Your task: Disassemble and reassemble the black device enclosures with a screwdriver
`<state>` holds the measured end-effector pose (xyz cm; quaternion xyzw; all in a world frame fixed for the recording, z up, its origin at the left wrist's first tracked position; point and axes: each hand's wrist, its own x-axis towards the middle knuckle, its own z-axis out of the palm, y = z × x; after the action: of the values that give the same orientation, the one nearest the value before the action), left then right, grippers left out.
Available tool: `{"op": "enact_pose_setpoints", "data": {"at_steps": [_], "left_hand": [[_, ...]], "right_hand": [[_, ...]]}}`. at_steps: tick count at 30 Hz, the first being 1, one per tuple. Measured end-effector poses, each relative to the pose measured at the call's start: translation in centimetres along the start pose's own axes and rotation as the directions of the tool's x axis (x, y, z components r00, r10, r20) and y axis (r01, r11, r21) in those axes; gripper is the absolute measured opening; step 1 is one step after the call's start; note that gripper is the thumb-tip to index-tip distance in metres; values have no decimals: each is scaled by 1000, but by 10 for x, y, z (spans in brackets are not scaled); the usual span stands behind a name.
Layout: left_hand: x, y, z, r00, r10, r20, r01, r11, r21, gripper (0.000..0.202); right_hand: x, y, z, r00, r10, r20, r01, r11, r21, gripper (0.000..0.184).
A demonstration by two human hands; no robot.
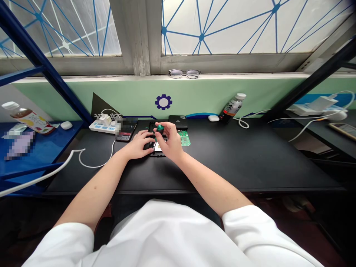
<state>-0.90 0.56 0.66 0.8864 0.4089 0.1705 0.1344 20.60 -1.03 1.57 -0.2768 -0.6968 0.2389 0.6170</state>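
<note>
My right hand (171,144) pinches a green-ended screwdriver (160,128) upright between thumb and fingers; its tip is hidden. Under it lies an opened black device casing (158,154) with a white part (158,146) inside. Fingers stretched, my left hand (138,145) rests against the casing's left side. A green circuit board (185,138) sits just right of the casing, partly behind my right hand. Behind these is a flat black box-like piece (178,121).
To the left are a phone (128,129), a white power strip (102,126) and a white cable (96,167). A dark drink bottle (233,107) and a white case (213,118) stand at the back right of the black desk (236,163). Glasses (184,74) lie on the sill.
</note>
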Motion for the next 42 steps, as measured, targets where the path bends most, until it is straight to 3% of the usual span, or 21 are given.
{"op": "enact_pose_setpoints", "data": {"at_steps": [5,10,16,23,30,35,42], "left_hand": [[1,-1,1,999,19,-27,-20,1000,-22,37],[1,-1,2,999,28,-35,-28,1000,4,32],[2,-3,3,999,38,-34,-38,999,3,31],[2,-1,2,999,18,-33,-18,1000,-16,32],[3,1,-2,999,2,-37,-4,999,-35,37],[3,-2,0,999,-20,-46,20,1000,-18,46],[0,-8,3,998,-54,-10,54,998,24,41]], "right_hand": [[3,-6,-4,994,-68,82,72,997,-40,36],[5,-5,-8,987,-161,22,163,969,-185,36],[6,-7,-8,976,-217,16,216,959,-184,37],[7,-8,-8,989,-148,13,149,980,-133,27],[1,2,-1,999,-43,-20,42,997,-61,42],[3,-2,-4,996,-81,46,82,996,-30,35],[8,-4,-9,993,-116,13,117,975,-191,37]]}}
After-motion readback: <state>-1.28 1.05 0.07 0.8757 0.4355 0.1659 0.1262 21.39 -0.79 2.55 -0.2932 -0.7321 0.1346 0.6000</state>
